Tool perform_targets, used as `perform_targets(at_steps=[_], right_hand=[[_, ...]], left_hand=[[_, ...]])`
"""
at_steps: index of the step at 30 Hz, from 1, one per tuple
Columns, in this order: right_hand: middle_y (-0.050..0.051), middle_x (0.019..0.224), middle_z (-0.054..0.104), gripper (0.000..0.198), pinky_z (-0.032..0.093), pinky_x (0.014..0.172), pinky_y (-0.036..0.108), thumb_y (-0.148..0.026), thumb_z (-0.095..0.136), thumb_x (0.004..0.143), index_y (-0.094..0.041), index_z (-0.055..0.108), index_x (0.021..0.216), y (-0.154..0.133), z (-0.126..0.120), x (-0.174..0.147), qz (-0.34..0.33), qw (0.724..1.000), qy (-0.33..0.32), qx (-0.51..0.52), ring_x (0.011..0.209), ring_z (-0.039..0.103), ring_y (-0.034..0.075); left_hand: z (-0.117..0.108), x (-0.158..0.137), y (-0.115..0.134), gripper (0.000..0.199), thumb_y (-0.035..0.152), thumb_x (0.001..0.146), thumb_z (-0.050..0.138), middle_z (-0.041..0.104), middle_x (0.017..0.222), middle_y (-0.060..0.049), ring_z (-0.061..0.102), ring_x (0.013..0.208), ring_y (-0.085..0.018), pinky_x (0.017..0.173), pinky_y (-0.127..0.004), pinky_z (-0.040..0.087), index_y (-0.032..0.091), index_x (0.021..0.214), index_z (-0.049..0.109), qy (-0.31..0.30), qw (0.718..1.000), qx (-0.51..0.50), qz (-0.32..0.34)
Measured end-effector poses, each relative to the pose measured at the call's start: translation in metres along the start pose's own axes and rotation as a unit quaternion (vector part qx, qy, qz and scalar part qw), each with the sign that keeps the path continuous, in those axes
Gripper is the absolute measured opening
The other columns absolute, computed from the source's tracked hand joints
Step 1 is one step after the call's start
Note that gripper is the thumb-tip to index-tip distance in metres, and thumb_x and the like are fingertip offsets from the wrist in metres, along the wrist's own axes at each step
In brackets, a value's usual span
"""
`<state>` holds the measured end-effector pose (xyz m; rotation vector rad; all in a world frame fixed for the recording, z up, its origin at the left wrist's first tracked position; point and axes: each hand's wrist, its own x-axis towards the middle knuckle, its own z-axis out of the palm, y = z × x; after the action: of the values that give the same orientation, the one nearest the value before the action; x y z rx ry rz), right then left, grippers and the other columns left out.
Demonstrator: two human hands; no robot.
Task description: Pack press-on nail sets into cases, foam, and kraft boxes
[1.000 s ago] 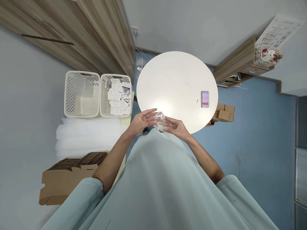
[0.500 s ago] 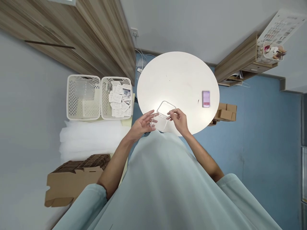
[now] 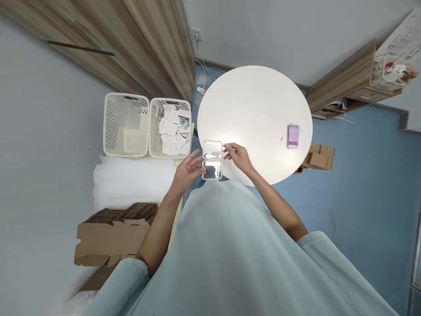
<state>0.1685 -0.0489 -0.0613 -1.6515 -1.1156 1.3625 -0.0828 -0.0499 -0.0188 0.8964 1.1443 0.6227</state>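
Note:
A clear hinged plastic case [image 3: 212, 149] lies opened flat at the near left edge of the round white table [image 3: 256, 96], its lid and base one behind the other. Bright reflections show in both halves. My left hand [image 3: 187, 173] is at the case's left side with fingers stretched apart; the fingertips and thumb overlap its rim, and whether they press on it is unclear. Just right of the case is my right hand [image 3: 239, 157], its fingers loosely bent and apart, with nothing visible in them.
On the left, one white basket [image 3: 126, 155] contains clear plastic cases and another basket [image 3: 170, 156] holds many printed white cards. White foam sheets [image 3: 134, 180] and flattened cardboard boxes [image 3: 112, 239] lie nearer. A purple box [image 3: 293, 136] sits on the table's right; cardboard boxes [image 3: 319, 157] stand beyond.
The opened case has turned from a slant to square with my body. My right hand has let go of its edge, and my left fingers have moved out from behind it. The view has shifted slightly.

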Motion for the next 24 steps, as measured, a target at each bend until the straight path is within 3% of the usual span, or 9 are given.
perform_targets(at_steps=[3, 6, 11, 15, 20, 24], right_hand=[[0.006, 0.115, 0.078, 0.031, 0.059, 0.089, 0.035, -0.046, 0.065, 0.104, -0.022, 0.075, 0.121, 0.022, 0.012, 0.024, 0.004, 0.992, -0.018, -0.127, 0.085, 0.076, 0.018], [0.011, 0.123, 0.074, 0.033, 0.056, 0.093, 0.035, -0.028, 0.072, 0.100, -0.017, 0.071, 0.131, 0.051, 0.027, 0.048, 0.033, 0.955, -0.066, -0.286, 0.097, 0.073, 0.021], [0.018, 0.143, 0.059, 0.050, 0.055, 0.089, 0.035, -0.027, 0.075, 0.099, -0.015, 0.059, 0.146, 0.092, 0.054, 0.072, 0.080, 0.884, -0.120, -0.444, 0.109, 0.070, 0.026], [0.018, 0.142, 0.054, 0.051, 0.053, 0.084, 0.033, -0.030, 0.076, 0.099, -0.016, 0.054, 0.143, 0.109, 0.067, 0.076, 0.068, 0.855, -0.124, -0.500, 0.108, 0.068, 0.026], [0.016, 0.143, 0.054, 0.042, 0.048, 0.073, 0.030, -0.028, 0.075, 0.099, -0.017, 0.054, 0.134, 0.115, 0.070, 0.072, 0.055, 0.846, -0.120, -0.517, 0.102, 0.067, 0.023], [0.013, 0.129, 0.067, 0.034, 0.043, 0.071, 0.030, -0.026, 0.066, 0.102, -0.019, 0.052, 0.132, 0.113, 0.060, 0.060, 0.069, 0.872, -0.110, -0.472, 0.094, 0.067, 0.023]], left_hand=[[-0.022, -0.014, -0.012, 0.100, 0.042, 0.073, 0.094, 0.061, 0.158, -0.021, 0.073, 0.112, -0.026, 0.096, -0.043, 0.061, 0.023, 0.161, 0.050, 0.054, 0.998, -0.030, -0.022], [-0.043, -0.029, -0.022, 0.098, 0.041, 0.071, 0.095, 0.060, 0.158, -0.020, 0.074, 0.113, -0.026, 0.094, -0.041, 0.061, 0.025, 0.159, 0.053, 0.101, 0.993, -0.049, -0.037], [-0.067, -0.051, -0.035, 0.095, 0.042, 0.073, 0.094, 0.059, 0.159, -0.021, 0.074, 0.112, -0.025, 0.092, -0.040, 0.061, 0.025, 0.157, 0.054, 0.144, 0.987, -0.061, -0.040], [-0.079, -0.061, -0.041, 0.094, 0.040, 0.074, 0.094, 0.058, 0.161, -0.020, 0.074, 0.112, -0.024, 0.092, -0.038, 0.061, 0.025, 0.157, 0.054, 0.163, 0.983, -0.077, -0.039], [-0.084, -0.062, -0.043, 0.091, 0.035, 0.074, 0.095, 0.058, 0.161, -0.020, 0.074, 0.113, -0.025, 0.090, -0.038, 0.061, 0.024, 0.156, 0.056, 0.165, 0.981, -0.097, -0.037], [-0.078, -0.054, -0.041, 0.091, 0.035, 0.075, 0.095, 0.057, 0.161, -0.020, 0.076, 0.115, -0.030, 0.092, -0.040, 0.061, 0.024, 0.156, 0.056, 0.148, 0.983, -0.102, -0.039]])
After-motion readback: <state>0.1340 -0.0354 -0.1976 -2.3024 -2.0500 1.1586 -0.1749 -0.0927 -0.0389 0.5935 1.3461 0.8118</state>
